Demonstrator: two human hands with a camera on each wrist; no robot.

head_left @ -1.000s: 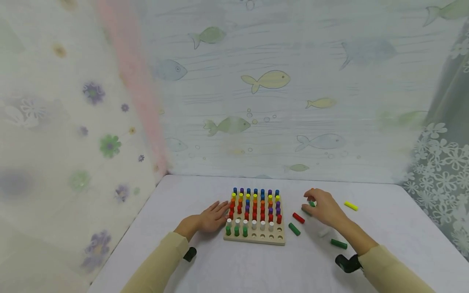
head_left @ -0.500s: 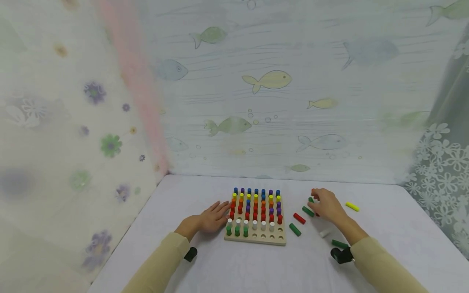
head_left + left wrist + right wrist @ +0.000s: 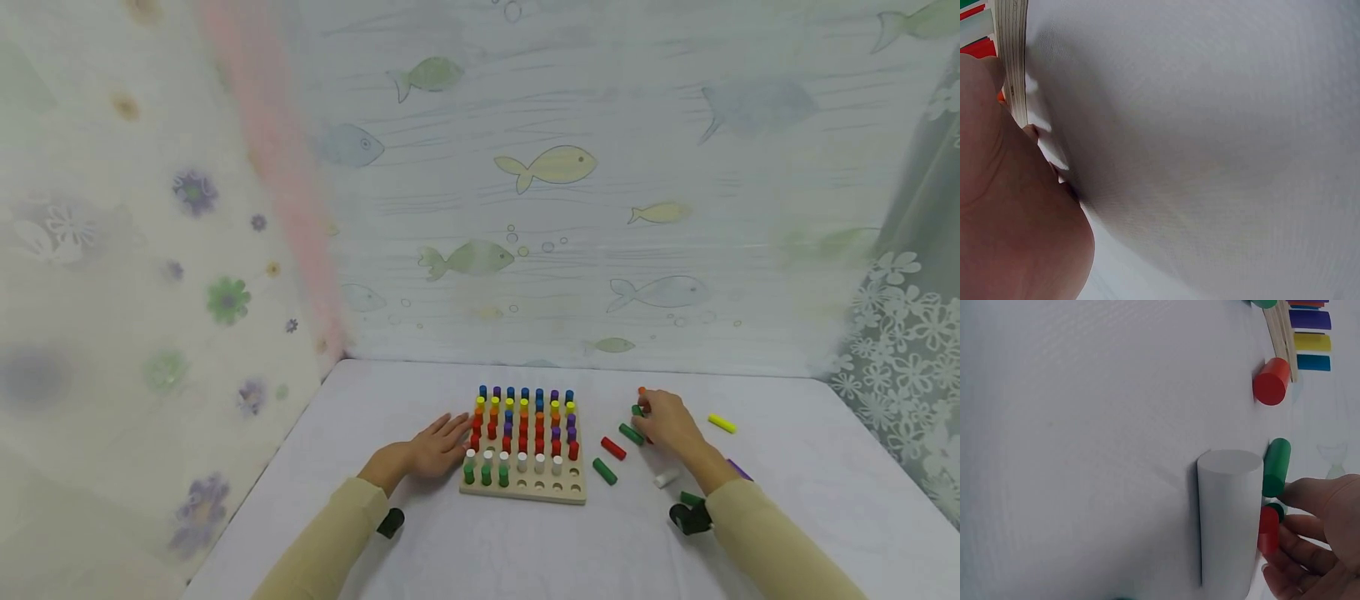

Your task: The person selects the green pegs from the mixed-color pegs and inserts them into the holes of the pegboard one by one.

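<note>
In the head view, the left hand [image 3: 435, 447] lies flat, fingers straight, at the peg board [image 3: 525, 496]; the right hand [image 3: 670, 423] is among pegs [image 3: 613, 448] on the counter [image 3: 450, 554]. Left wrist: hand by the board's edge. Right wrist: fingers half curled beside a green peg [image 3: 1277, 467] and red peg [image 3: 1269, 531]; grip unclear. They look light, stiff, rollable; pinch mid-length.

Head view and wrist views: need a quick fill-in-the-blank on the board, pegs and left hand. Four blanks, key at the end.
1. On the pale, wood-look rectangular pegboard, three upright cylindrical pegs stand in the row nearest the person; their colour is ____.
2. That row also has ____ empty round holes.
3. The person's bare left hand lies at the pegboard's ____ side.
4. In the right wrist view, the loose cylinder that looks largest is ____.

Missing words: green; four; left; white.
</note>
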